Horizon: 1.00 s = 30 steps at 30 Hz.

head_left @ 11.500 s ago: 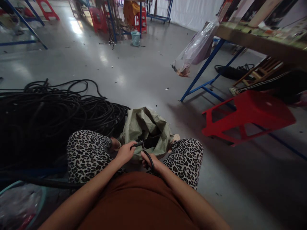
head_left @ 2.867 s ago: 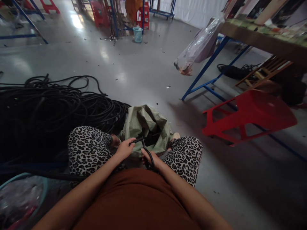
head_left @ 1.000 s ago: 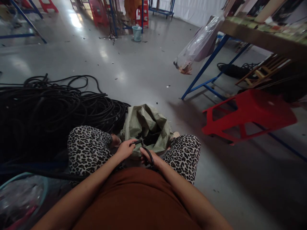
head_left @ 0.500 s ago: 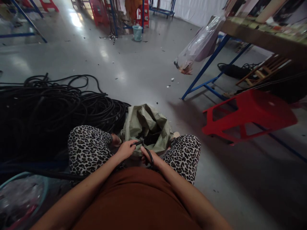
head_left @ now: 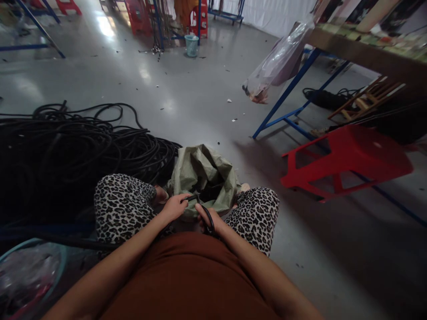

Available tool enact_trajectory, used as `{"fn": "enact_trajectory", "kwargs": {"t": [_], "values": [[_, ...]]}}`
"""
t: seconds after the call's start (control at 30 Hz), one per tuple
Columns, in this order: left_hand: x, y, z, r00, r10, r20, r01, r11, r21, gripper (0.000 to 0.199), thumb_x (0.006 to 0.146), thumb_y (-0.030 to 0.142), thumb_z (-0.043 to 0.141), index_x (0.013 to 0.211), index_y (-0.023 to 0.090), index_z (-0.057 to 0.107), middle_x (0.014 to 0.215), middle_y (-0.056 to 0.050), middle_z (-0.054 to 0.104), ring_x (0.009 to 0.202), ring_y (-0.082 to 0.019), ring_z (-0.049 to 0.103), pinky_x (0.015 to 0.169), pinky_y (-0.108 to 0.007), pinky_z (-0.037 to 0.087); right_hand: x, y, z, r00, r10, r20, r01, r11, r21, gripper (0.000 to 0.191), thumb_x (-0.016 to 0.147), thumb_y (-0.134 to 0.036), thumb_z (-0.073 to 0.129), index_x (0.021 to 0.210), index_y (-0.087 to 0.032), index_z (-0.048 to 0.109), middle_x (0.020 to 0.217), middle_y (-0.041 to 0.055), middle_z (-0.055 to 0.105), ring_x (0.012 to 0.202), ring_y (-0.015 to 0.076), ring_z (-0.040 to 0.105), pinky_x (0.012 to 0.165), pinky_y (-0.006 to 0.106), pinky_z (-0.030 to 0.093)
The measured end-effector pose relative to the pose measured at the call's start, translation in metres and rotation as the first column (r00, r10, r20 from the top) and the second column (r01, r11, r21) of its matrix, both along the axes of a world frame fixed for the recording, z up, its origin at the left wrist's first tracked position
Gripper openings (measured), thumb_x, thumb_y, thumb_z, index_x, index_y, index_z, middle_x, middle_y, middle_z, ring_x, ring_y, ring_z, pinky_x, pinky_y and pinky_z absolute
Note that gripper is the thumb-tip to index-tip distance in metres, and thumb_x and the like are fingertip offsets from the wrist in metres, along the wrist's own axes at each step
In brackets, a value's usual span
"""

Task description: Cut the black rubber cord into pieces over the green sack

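Between my knees stands a green woven sack point(head_left: 222, 171), its mouth open and dark pieces inside. Over its near rim, my left hand point(head_left: 175, 207) is closed on a black cord point(head_left: 191, 198), whose short end sticks out to the right. My right hand point(head_left: 210, 218) grips black-handled scissors point(head_left: 209, 219); their blades point up and left, beside the cord's end. Whether the blades touch the cord is too small to tell. A large heap of black cord point(head_left: 110, 142) lies on the floor to my left.
A red plastic stool point(head_left: 347, 160) lies tipped at the right, by a blue-legged table point(head_left: 367, 49) with a clear plastic bag point(head_left: 276, 58) hanging from it. A blue-rimmed basin point(head_left: 63, 262) holds plastic bags at lower left. A small bucket point(head_left: 191, 46) stands farther off.
Both hands stay over the sack with nearly the same hold. The scissors have shifted very slightly. A small white scrap on the floor has moved a little left.
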<state>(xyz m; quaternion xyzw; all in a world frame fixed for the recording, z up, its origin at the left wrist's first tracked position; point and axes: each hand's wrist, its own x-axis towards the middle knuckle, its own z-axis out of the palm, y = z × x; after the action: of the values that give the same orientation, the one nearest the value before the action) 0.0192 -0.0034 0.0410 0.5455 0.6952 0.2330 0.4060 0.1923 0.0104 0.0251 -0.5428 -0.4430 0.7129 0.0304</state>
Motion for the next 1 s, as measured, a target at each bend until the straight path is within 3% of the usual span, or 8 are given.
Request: {"fn": "enact_trajectory", "kwargs": {"t": [0.33, 0.63, 1.0], "values": [[0.003, 0.002, 0.003, 1.000, -0.018, -0.025, 0.019, 1.000, 0.016, 0.036, 0.074, 0.028, 0.043, 0.103, 0.019, 0.063, 0.075, 0.000, 0.068, 0.077, -0.016, 0.061, 0.070, -0.025, 0.047, 0.004, -0.002, -0.017, 0.996, 0.091, 0.027, -0.093, 0.988, 0.121, 0.061, 0.077, -0.070, 0.031, 0.062, -0.015, 0.053, 0.041, 0.0022, 0.049, 0.034, 0.0135, 0.050, 0.033, 0.021, 0.035], [0.003, 0.001, -0.001, 1.000, 0.013, 0.010, -0.013, 1.000, -0.002, 0.035, 0.073, 0.027, 0.045, 0.102, 0.018, 0.063, 0.079, -0.002, 0.068, 0.081, -0.017, 0.061, 0.073, -0.027, 0.048, 0.004, -0.003, -0.012, 0.990, 0.113, 0.082, -0.125, 0.978, 0.165, 0.057, 0.079, -0.066, 0.033, 0.053, -0.016, 0.047, 0.038, 0.0005, 0.045, 0.033, 0.0113, 0.047, 0.033, 0.020, 0.033], [-0.003, -0.002, -0.018, 0.996, 0.087, -0.034, -0.088, 0.996, -0.009, 0.031, 0.072, 0.034, 0.050, 0.096, 0.015, 0.057, 0.086, -0.005, 0.065, 0.058, -0.012, 0.058, 0.059, -0.027, 0.048, 0.005, -0.002, -0.016, 0.991, 0.079, 0.107, -0.096, 0.981, 0.166, 0.053, 0.079, -0.062, 0.040, 0.051, -0.017, 0.045, 0.039, 0.0011, 0.043, 0.030, 0.0123, 0.044, 0.030, 0.023, 0.034]]}}
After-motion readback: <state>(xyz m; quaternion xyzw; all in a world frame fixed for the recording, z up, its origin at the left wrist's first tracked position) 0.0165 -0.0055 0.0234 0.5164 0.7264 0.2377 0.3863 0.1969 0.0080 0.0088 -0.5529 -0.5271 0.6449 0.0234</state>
